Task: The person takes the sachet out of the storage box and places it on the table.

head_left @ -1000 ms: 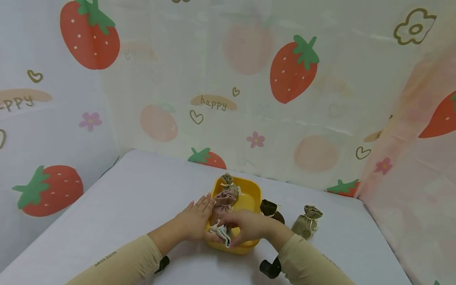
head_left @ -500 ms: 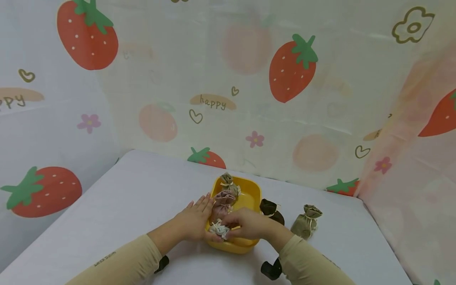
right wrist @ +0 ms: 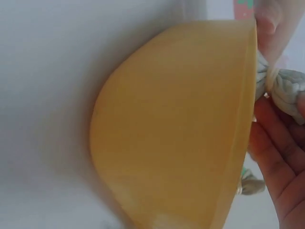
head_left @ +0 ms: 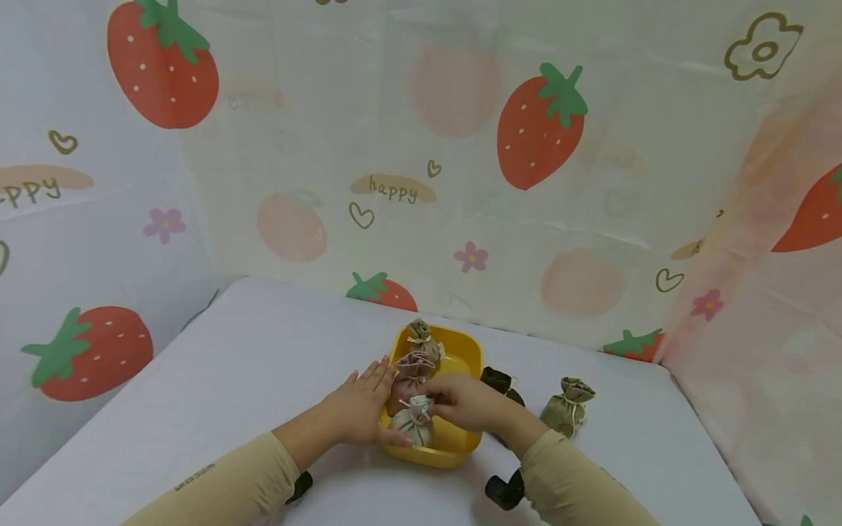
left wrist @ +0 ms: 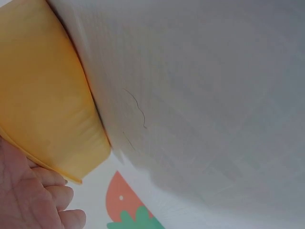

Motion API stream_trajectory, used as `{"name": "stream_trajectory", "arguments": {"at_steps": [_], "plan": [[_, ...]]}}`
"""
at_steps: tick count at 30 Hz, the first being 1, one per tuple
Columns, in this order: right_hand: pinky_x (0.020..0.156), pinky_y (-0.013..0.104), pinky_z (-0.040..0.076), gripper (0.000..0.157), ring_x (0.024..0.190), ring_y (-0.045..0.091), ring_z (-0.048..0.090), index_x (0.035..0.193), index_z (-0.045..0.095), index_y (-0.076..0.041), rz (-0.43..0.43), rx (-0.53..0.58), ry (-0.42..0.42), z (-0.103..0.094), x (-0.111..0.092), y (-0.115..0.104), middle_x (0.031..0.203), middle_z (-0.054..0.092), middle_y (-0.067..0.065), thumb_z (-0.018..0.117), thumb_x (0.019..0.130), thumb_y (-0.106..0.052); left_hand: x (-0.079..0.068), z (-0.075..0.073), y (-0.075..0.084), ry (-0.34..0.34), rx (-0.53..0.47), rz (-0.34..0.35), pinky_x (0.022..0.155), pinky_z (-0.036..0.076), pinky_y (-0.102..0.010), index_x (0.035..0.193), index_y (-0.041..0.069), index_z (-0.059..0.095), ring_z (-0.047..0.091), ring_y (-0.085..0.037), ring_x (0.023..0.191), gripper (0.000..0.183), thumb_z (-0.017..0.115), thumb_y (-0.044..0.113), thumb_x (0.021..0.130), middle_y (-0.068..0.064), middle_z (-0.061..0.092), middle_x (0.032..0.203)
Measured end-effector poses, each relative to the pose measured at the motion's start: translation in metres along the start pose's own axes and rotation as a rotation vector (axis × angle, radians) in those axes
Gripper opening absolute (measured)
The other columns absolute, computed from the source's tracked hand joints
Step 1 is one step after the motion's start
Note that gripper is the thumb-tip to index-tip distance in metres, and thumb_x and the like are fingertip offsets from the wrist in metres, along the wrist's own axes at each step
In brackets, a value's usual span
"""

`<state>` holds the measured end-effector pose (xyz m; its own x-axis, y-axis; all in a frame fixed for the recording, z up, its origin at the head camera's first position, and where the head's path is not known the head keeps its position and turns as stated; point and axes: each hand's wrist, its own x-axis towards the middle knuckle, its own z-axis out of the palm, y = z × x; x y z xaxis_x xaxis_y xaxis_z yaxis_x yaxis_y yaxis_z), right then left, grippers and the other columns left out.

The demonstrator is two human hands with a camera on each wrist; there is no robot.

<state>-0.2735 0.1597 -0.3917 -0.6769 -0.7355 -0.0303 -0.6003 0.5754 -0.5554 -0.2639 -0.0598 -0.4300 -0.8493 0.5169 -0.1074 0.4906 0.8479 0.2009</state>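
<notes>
A yellow plastic box (head_left: 468, 349) stands on the white table, its outer wall also filling much of both wrist views. My left hand (head_left: 358, 410) rests on its left rim with straight fingers, the thumb reaching over the near end. With thumb and fingers, my right hand (head_left: 468, 400) pinches the gathered top of a pale grey-white drawstring pouch (head_left: 411, 425), which stands upright in the near left of the box. Behind that pouch, along the left side, sit a pink pouch (head_left: 414, 365) and an olive-brown pouch (head_left: 424, 341).
Right of the box lie a dark brown pouch (head_left: 496, 380), partly behind my right wrist, and an olive pouch (head_left: 569, 406). Black objects show beside my right sleeve (head_left: 503, 493) and left sleeve (head_left: 301, 486). A strawberry-print curtain (head_left: 395, 146) encloses the table.
The pale pouch, first lying tilted with its top toward me, now stands upright in the box. My right hand has risen slightly with its top. The left hand has stayed in place.
</notes>
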Motion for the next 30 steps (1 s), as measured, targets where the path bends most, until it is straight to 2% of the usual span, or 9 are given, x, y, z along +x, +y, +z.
{"name": "stream_trajectory", "arguments": {"at_steps": [9,15,21,30], "plan": [[0.069,0.021,0.048,0.012,0.075,0.006,0.056,0.1,0.064,-0.016,0.025,0.054,0.134,-0.006,-0.008,0.01,0.086,0.062,-0.01,0.06,0.089,-0.013,0.003,-0.001,-0.001,-0.009,0.009,-0.005,0.108,0.016,-0.051,0.146,0.003,0.013,0.005,-0.028,0.139,0.123,0.037,0.088,0.061,-0.014,0.004,0.153],[0.07,0.022,0.05,0.012,0.076,0.016,0.06,0.099,0.064,-0.013,0.028,0.119,0.199,-0.018,-0.014,0.011,0.087,0.063,-0.004,0.06,0.088,-0.009,0.005,0.0,-0.002,-0.01,0.01,-0.001,0.108,0.016,-0.052,0.146,0.003,0.013,0.004,-0.028,0.139,0.12,0.041,0.086,0.064,-0.014,0.003,0.153],[0.067,0.023,0.05,0.011,0.073,0.011,0.055,0.098,0.065,-0.011,0.038,0.12,0.256,-0.03,-0.02,0.012,0.086,0.063,-0.002,0.061,0.087,-0.009,0.005,-0.001,-0.002,-0.007,0.012,0.0,0.108,0.016,-0.052,0.146,0.003,0.013,0.004,-0.028,0.139,0.121,0.042,0.086,0.063,-0.014,0.002,0.152],[0.068,0.023,0.051,0.007,0.073,0.019,0.058,0.094,0.064,-0.011,0.127,0.122,0.343,-0.044,-0.031,0.011,0.087,0.063,0.0,0.062,0.087,-0.012,0.006,-0.003,-0.003,-0.018,-0.004,-0.003,0.108,0.016,-0.051,0.146,0.002,0.013,0.006,-0.029,0.139,0.122,0.042,0.086,0.063,-0.014,0.003,0.152]]}}
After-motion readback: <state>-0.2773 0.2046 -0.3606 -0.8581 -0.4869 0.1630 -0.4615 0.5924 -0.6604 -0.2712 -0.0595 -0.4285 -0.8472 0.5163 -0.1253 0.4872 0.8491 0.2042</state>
